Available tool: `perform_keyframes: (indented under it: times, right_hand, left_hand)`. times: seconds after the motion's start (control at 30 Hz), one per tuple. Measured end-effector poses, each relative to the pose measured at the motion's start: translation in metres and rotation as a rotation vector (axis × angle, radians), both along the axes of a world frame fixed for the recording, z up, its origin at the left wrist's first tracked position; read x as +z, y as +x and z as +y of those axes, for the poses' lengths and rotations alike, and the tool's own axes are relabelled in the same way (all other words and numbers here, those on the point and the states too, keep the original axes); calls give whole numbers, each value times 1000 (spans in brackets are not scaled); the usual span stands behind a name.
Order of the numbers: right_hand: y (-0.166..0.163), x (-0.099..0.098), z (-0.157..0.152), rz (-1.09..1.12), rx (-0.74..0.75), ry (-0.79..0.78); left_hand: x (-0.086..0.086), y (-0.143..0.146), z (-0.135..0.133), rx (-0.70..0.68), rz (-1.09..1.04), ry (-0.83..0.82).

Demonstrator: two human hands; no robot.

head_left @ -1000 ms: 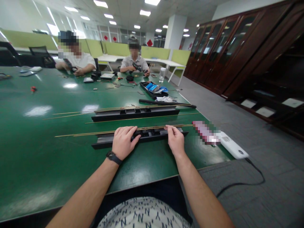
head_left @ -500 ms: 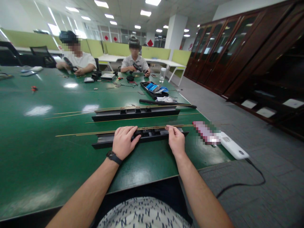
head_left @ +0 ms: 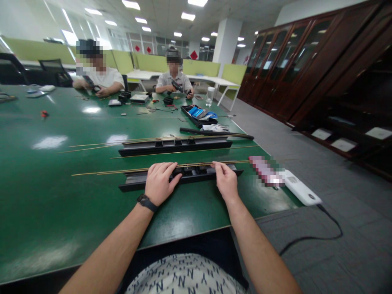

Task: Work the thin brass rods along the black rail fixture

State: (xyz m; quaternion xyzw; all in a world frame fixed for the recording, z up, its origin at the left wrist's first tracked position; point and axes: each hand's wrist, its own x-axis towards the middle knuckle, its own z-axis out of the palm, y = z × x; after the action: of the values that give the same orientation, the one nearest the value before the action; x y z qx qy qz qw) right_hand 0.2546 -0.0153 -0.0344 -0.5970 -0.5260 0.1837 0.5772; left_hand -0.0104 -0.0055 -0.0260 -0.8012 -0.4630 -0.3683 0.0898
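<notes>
A long black channel rail [head_left: 202, 177] lies crosswise in front of me on the table, with dark blocks inside it. Thin golden rods [head_left: 113, 172] run along its far side and stick out past the left end. My left hand [head_left: 159, 181] is closed over the rail's left half, fingers across the far edge and the rods, thumb on the near side. Near the right end, my right hand [head_left: 226, 179] pinches a thin golden rod between thumb and fingertips. Its fingers hide the exact pinch point.
Behind lies a second black rail [head_left: 174, 148] with more golden rods. A black tray [head_left: 191, 116] of blue packets and white gloves [head_left: 214, 128] sit farther back. At right are a red-edged phone [head_left: 266, 171] and a white power bank [head_left: 301, 188] with a cable. Two people work opposite.
My right hand has shifted slightly left along the rods. My left hand and the rail stay where they were.
</notes>
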Motion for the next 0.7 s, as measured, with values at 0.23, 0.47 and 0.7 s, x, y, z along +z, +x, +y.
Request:
perform_keyframes:
  times: [0.23, 0.47, 0.7]
  right_hand:
    - [1, 2, 0, 17, -65, -27]
    - [0, 3, -2, 14, -4, -6]
    - [2, 0, 1, 24, -56, -22]
  left_hand:
    - [0, 0, 0, 1, 2, 6]
    - [0, 0, 0, 3, 11, 10]
    - [-1, 0, 0, -1, 12, 13]
